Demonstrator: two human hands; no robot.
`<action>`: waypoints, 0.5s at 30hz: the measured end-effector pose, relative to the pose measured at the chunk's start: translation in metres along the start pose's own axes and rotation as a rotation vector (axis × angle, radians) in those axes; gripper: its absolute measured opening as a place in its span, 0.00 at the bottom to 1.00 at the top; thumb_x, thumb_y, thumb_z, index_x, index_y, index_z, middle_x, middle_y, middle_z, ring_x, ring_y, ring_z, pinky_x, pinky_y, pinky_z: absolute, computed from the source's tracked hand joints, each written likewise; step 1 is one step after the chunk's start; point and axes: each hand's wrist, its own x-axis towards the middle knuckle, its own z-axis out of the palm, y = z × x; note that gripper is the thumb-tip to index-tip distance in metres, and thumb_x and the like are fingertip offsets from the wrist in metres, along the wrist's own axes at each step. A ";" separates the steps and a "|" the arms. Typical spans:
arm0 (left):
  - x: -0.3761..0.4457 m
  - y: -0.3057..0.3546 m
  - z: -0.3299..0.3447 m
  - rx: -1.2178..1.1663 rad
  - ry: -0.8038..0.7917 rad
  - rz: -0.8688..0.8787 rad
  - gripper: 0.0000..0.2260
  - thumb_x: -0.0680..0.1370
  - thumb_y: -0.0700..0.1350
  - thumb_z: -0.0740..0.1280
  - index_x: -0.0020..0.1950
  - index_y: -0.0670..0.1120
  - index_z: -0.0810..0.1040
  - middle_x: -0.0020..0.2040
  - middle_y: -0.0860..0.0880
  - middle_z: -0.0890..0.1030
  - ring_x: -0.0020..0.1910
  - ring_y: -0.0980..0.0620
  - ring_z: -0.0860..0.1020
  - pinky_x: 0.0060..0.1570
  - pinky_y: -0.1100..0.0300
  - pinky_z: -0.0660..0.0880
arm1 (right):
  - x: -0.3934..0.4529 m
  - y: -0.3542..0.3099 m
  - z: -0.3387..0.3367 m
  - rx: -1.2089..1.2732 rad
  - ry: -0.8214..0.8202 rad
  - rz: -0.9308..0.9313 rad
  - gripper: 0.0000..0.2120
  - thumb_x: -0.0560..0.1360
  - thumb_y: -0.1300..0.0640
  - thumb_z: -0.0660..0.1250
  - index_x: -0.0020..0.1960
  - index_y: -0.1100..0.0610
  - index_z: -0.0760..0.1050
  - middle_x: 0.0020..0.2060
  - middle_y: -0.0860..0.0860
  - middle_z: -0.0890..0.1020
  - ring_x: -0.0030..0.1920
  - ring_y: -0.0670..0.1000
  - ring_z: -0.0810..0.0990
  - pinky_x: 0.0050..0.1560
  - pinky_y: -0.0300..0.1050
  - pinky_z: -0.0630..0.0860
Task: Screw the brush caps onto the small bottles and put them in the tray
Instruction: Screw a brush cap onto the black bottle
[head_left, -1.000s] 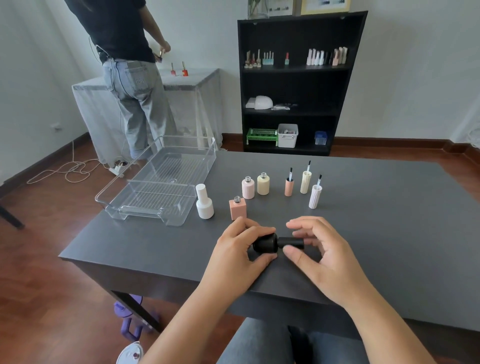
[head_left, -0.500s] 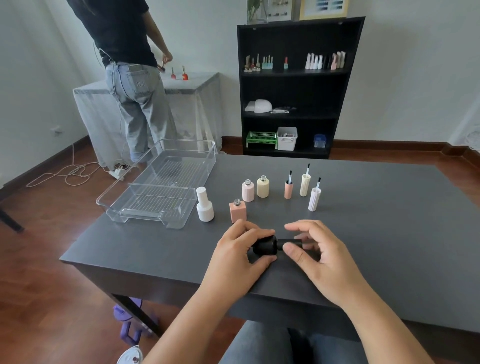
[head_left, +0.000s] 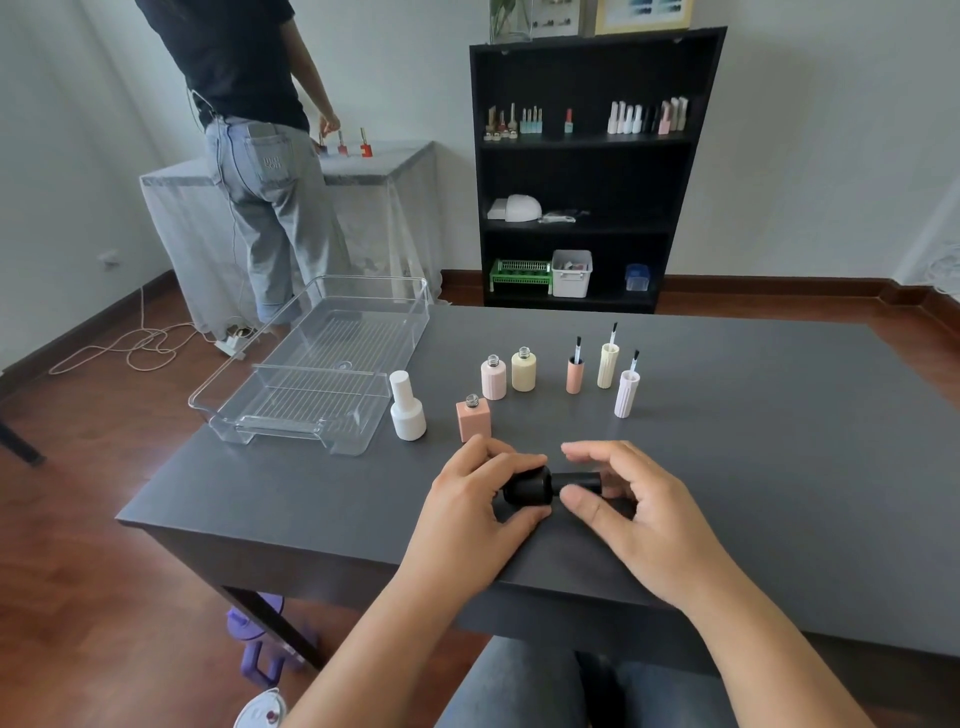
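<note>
While the left hand curls round the squat body of a matte black bottle, the right hand pinches its slim black cap between thumb and forefinger. Bottle and cap lie on their side just above the near part of the dark grey table, long axis running left to right, the cap end pointing right; whether the cap is fully screwed home is hard to tell.

Farther back on the smooth tabletop stand a capped white bottle with a rounded shoulder, a square peach bottle with a bare threaded neck, and two ribbed open bottles, one pale pink, one cream. To their right three ribbed cylindrical caps stand inverted, bristles up: a peach cap, a cream cap, a lilac cap.

At the far left, a clear plastic tray with a ridged floor sits on the table's corner, its long axis running near to far.
</note>
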 end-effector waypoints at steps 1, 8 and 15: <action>0.000 0.000 0.000 0.002 0.000 0.002 0.18 0.67 0.44 0.78 0.55 0.52 0.82 0.48 0.55 0.76 0.43 0.62 0.73 0.44 0.68 0.71 | -0.001 0.001 0.000 -0.044 0.001 -0.039 0.14 0.73 0.54 0.72 0.57 0.43 0.78 0.51 0.41 0.80 0.48 0.47 0.77 0.50 0.32 0.72; 0.000 0.001 0.001 0.006 0.005 0.003 0.18 0.67 0.43 0.78 0.55 0.52 0.82 0.48 0.56 0.76 0.44 0.62 0.74 0.46 0.69 0.71 | 0.001 0.004 0.000 -0.099 0.073 -0.097 0.10 0.73 0.63 0.72 0.50 0.50 0.82 0.41 0.44 0.80 0.40 0.49 0.77 0.42 0.31 0.72; -0.001 0.001 0.000 -0.012 0.027 0.025 0.16 0.67 0.42 0.78 0.53 0.50 0.83 0.48 0.54 0.76 0.45 0.58 0.75 0.46 0.62 0.74 | 0.002 0.001 0.000 -0.004 0.072 0.014 0.10 0.73 0.43 0.64 0.51 0.43 0.80 0.36 0.45 0.82 0.37 0.43 0.79 0.39 0.29 0.72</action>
